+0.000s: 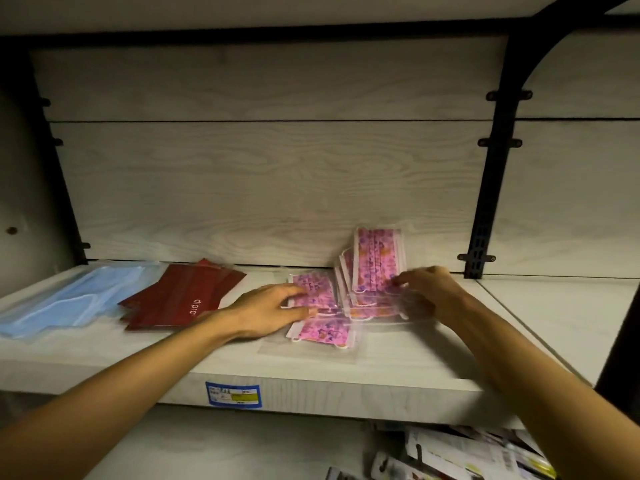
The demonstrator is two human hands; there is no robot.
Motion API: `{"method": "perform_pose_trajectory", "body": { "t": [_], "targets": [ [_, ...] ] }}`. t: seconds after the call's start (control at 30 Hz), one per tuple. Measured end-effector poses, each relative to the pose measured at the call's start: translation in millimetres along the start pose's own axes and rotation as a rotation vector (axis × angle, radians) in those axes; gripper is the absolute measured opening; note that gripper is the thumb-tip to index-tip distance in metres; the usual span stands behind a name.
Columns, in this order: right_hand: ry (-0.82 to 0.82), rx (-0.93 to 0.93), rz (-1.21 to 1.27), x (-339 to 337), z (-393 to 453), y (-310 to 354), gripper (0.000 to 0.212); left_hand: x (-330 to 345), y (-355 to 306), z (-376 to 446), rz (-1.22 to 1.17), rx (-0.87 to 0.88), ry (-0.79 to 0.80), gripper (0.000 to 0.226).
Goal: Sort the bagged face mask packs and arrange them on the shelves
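Both hands work the pink packs on the shelf (381, 362), sorted by colour it seems.
Blue packs (65, 299) far left, red packs (180, 299) next, pink packs (346, 306) fanned right; left hand (266, 311) lies flat, fingers spread on one; right hand (427, 292), fingers curled, pinches the leaning pack's lower edge, likely propping it.

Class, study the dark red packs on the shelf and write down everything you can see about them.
The dark red packs are a small fanned stack of flat rectangular packets, glossy as if bagged, lying flat and skewed on the pale wood-look shelf. The top one bears small white lettering. They sit between the blue mask packs and the pink ones, corners near the back panel. The left forearm crosses over their near corner; contact is unclear.
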State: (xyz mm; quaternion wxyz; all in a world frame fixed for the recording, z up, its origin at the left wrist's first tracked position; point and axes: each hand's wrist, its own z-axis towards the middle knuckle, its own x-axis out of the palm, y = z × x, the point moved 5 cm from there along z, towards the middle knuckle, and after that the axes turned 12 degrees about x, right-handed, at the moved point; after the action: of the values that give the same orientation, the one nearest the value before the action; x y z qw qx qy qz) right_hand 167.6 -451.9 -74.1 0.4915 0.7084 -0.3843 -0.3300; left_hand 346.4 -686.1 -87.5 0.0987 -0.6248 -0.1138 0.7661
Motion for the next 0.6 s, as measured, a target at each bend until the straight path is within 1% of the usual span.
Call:
{"method": "perform_pose_trajectory", "body": {
  "t": [0.07, 0.17, 0.27, 0.33, 0.37, 0.43, 0.53, 0.6],
  "targets": [
    [-0.018, -0.001, 0.001, -2, -1, -1, 0.009, -5, 3, -1, -0.024, -0.01, -0.098, 0.066],
    [-0.032, 0.018, -0.005, -4, -2, -2, 0.011, -8, 11, -1, -0.139, -0.059, -0.27, 0.044],
    [-0.019, 0.036, -0.023, -3, -6, -3, 0.012, -15, 15, 0, -0.379, -0.206, -0.495, 0.043],
    [-0.01, 0.02, -0.034, -2, -6, -3, 0.012, -20, 10, 2, -0.528, -0.236, -0.607, 0.042],
    [-0.006, 0.008, -0.051, 0, -6, -3, 0.013, -21, 5, 4, -0.573, -0.212, -0.599, 0.042],
    [0.025, -0.023, -0.104, 5, -8, -2, 0.015, -14, -9, 6, -0.558, -0.14, -0.493, 0.037],
    [0.168, -0.04, -0.123, 19, -11, -3, 0.016, -4, -26, 3, -0.465, -0.031, -0.35, 0.044],
    [0.257, -0.011, -0.105, 26, -13, -5, 0.018, 2, -35, 2, -0.468, 0.051, -0.231, 0.048]
  ]
}}
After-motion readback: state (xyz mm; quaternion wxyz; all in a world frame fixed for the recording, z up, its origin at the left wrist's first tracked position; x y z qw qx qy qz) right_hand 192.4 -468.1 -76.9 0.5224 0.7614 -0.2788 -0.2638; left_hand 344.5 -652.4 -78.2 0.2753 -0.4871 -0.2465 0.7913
